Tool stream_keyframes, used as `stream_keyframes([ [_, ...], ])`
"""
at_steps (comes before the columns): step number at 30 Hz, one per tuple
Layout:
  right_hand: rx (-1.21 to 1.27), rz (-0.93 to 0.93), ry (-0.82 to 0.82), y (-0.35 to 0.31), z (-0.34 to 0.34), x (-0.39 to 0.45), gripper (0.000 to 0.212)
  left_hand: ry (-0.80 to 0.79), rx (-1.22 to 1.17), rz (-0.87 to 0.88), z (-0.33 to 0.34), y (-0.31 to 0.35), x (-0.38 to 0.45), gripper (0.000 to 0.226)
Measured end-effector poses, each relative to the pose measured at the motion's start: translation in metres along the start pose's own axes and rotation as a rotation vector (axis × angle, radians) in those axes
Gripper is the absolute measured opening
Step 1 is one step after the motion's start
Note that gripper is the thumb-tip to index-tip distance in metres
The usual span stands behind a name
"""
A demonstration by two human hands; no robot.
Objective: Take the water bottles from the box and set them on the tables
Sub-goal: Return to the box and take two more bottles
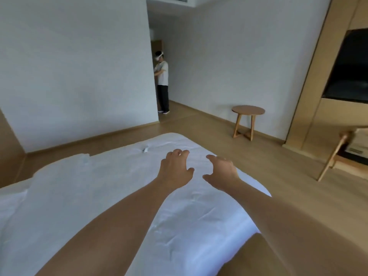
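Observation:
Both my arms stretch forward over a bed with white sheets (99, 196). My left hand (175, 168) hovers above the sheet with its fingers loosely curled and holds nothing. My right hand (221, 172) is beside it, a short gap apart, fingers spread and relaxed, also empty. A small round wooden table (248, 110) stands against the far wall to the right, its top bare. No box and no water bottle shows in this view.
A person in a white shirt with a headset (162, 76) stands in the hallway at the back. A wooden chair (338, 152) and a wall unit with a dark screen (350, 66) are on the right. A tiny white object (145, 150) lies on the bed.

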State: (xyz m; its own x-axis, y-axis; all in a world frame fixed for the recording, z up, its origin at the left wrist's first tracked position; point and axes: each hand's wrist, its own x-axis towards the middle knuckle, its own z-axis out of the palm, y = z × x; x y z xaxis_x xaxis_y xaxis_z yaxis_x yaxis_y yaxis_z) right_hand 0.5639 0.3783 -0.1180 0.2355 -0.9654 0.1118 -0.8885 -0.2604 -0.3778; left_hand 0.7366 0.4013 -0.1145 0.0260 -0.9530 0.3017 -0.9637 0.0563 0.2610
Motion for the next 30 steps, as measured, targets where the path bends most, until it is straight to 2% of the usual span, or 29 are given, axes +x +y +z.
stream_keyframes([
  [8,-0.013,0.37,0.105,0.182,-0.047,0.025,0.075,-0.196,-0.1,0.34,0.101,0.155,0.118,0.053],
  [13,-0.08,0.544,0.181,0.274,-0.075,0.061,0.077,-0.287,-0.132,0.511,0.162,0.239,0.201,0.062],
  [21,-0.147,0.769,0.257,0.389,-0.117,0.117,0.076,-0.352,-0.192,0.711,0.243,0.358,0.32,0.059],
  [30,-0.142,0.939,0.278,0.509,-0.14,0.149,0.074,-0.424,-0.198,0.874,0.333,0.472,0.389,0.064],
])
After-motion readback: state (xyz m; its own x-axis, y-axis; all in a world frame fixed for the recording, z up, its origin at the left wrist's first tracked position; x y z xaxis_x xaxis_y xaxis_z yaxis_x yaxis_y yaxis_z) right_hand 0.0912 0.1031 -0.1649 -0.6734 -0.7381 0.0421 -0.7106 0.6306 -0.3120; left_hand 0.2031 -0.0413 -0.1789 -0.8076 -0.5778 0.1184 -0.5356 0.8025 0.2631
